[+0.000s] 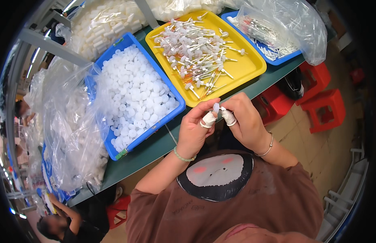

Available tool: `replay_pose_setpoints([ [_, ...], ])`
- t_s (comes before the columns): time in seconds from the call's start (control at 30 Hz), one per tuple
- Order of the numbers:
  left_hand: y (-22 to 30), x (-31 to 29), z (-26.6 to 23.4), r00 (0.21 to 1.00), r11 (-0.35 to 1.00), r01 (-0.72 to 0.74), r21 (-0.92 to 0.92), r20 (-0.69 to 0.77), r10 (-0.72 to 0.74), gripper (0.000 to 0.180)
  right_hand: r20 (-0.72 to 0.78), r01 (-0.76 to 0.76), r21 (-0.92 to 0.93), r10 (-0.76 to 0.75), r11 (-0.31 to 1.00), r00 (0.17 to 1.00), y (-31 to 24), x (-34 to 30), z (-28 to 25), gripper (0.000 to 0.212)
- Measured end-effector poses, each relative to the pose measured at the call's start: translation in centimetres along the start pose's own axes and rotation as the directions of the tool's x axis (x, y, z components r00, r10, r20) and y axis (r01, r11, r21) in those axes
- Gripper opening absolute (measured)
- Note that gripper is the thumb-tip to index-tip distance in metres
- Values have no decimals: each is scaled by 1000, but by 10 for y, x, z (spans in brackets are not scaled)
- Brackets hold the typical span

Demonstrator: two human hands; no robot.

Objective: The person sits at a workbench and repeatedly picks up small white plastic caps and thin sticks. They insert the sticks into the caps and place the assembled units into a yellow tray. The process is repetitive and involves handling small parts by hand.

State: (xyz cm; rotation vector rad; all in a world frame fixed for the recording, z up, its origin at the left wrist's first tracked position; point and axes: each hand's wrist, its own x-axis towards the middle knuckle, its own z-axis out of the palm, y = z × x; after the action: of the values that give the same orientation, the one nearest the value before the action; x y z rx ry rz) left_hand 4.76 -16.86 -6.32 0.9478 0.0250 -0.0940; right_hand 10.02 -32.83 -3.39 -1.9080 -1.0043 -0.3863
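My left hand [196, 125] pinches a small translucent white plastic disc [216, 107] between thumb and fingers, in front of the yellow tray's near edge. Close beside it, my right hand [245, 119] is closed in a pinch facing the disc; whatever lies between its fingertips is too small to make out. White wraps cover both thumbs. Just beyond the hands is the yellow tray [246, 75], with a heap of thin metal rods carrying white discs [196, 44]. A blue bin [155, 129] full of loose white plastic discs [135, 91] stands to its left.
Farther right, a blue tray [283, 60] holds thin rods and white tubes, partly under a clear bag [307, 28]. Bags of white cylinders [107, 26] lie behind. Red stools [325, 107] stand right of the green table [135, 170]. Another person [74, 218] works at lower left.
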Motion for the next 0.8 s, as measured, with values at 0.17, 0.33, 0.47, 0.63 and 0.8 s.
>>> replay_pose_setpoints([
  [0.17, 0, 0, 0, 1000, 999, -16, 46, 0, 17, 32, 101, -88, 59, 82, 994, 992, 2, -3, -5, 13],
  [0.33, 0, -1, 2, 998, 986, -57, 159, 5, 57, 28, 476, -596, 486, 378, 639, 794, 0, 1, -22, 9],
  [0.47, -2, -1, -4, 1000, 987, -29, 160, 14, 27, 29, 319, -306, 286, 211, 908, 924, -2, 1, -18, 9],
  [0.63, 2, 0, -1, 999, 980, -38, 194, 29, 33, 28, 226, -8, -66, 23, 998, 974, -1, -11, -7, 23],
  [0.8, 2, 0, -9, 1000, 997, 19, -79, 21, -18, 27, 117, -3, -10, 5, 1000, 993, 24, 27, -53, 15],
])
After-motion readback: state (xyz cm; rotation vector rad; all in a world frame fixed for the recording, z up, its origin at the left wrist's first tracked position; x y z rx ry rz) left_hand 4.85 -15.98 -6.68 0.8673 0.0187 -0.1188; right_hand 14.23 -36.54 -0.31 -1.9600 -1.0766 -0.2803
